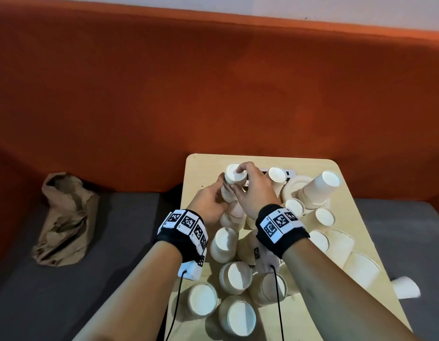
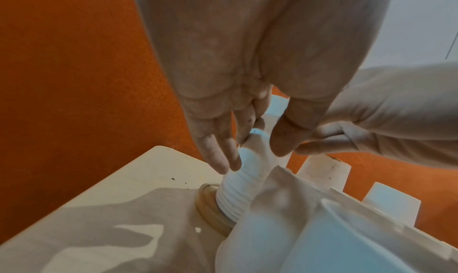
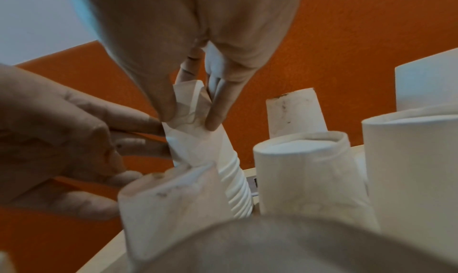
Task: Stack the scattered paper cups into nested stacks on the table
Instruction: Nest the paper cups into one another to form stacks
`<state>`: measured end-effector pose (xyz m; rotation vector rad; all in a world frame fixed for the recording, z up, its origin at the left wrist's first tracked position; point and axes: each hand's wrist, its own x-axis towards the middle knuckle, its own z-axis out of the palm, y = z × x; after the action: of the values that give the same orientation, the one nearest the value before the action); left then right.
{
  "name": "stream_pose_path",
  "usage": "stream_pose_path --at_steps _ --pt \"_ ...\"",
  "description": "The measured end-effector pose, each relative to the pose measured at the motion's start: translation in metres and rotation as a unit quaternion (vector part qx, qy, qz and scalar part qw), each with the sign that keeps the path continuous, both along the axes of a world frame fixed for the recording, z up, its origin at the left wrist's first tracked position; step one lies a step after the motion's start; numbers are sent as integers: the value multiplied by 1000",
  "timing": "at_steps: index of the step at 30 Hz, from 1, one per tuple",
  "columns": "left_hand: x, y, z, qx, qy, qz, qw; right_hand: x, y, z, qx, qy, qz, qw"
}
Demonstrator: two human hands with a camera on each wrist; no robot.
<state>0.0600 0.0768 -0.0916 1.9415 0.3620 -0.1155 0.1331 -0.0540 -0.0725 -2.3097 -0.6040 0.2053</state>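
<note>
head view: both my hands meet at the far left part of a pale wooden surface [image 1: 196, 168], around a tall nested stack of upside-down paper cups [image 1: 232, 190]. my right hand [image 1: 253, 190] comes from above, its fingers [image 3: 218, 108] and thumb pinching the creased top cup [image 3: 190, 102] of that stack. my left hand [image 1: 208, 200] is beside the stack lower down, fingers [image 2: 218, 151] mostly straight, their tips touching the stack's side just below my right fingertips.

left wrist view: the foot of the stack shows many ribbed rims packed close, standing on a round tan disc [image 2: 208, 204] on the surface.

right wrist view: more upside-down cups stand just right of my fingers, among them a smudged single cup [image 3: 295, 114] behind and a wider one [image 3: 310, 171] nearer the camera.

head view again: nearer to me than my fingers, between and under my wrists, loose cups [image 1: 238, 313] sit crowded together, bottoms up. to the right of my fingers another stack [image 1: 319, 190] leans, and several cups lie on their sides along the right edge. well left of my fingers, off the surface, a crumpled brown paper bag [image 1: 65, 217] rests on a grey cushion [image 1: 29, 291] against an orange backrest [image 1: 213, 82].
</note>
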Motion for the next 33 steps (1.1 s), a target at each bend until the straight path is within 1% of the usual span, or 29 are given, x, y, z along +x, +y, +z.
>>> stream_pose_path --at_steps 8,14,18,24,27,29,33 --pt "3 -4 -5 8 25 -3 1000 1 -1 3 -56 12 -1 998" --pt "4 -6 -3 55 64 -20 996 1 -1 3 -74 15 4 997" --pt "-1 -10 12 57 68 -13 996 1 -4 6 -83 9 15 996" --pt "-16 -21 41 59 32 32 997 -10 -22 22 -65 -25 3 998" --pt "-27 -36 57 79 5 32 996 -21 -37 38 -58 -41 4 997" --pt "-33 -48 62 75 -10 37 996 -30 -46 48 -43 -57 10 997" --pt "-48 -80 70 88 -65 21 994 -54 -73 64 -26 -68 34 997"
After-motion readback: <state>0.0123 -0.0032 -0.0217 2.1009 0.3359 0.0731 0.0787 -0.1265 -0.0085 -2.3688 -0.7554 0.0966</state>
